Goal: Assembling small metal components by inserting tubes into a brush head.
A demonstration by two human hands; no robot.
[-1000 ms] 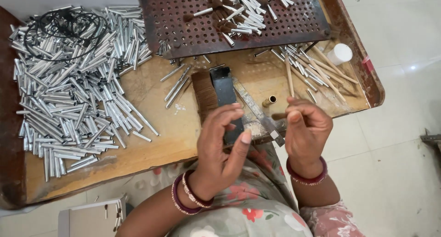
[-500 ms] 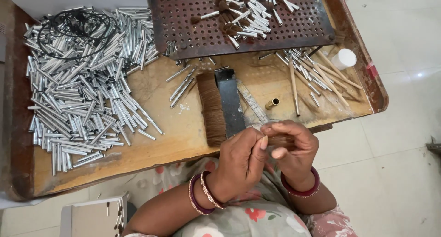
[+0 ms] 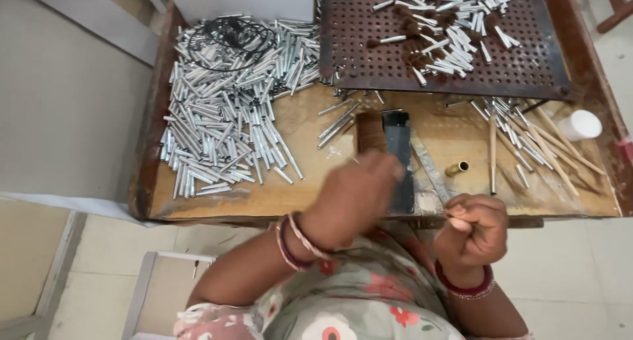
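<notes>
I am looking down at a small workshop, I think, the kind where little things get made by hand. A worn wooden table (image 3: 217, 201) holds a big heap of shiny metal tubes (image 3: 224, 102), a brown metal board full of holes (image 3: 369, 56), some thin wooden sticks (image 3: 554, 149) and a small white cup (image 3: 580, 124). The floor is pale tile, though its edges are hard to see.
</notes>
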